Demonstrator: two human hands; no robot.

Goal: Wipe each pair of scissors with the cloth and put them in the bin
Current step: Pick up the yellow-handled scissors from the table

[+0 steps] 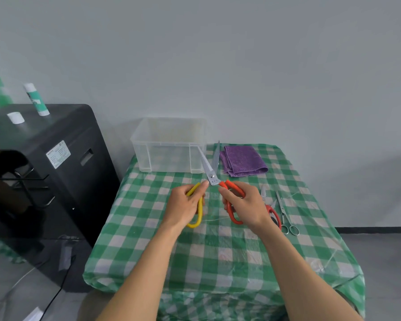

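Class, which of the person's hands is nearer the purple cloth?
Right. The right hand, gripping the orange handle, lies directly in front of the purple cloth; the left hand, on the yellow handle, sits further left.

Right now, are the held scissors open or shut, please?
Open: the scissors show blades splayed apart, left hand and right hand each gripping a handle.
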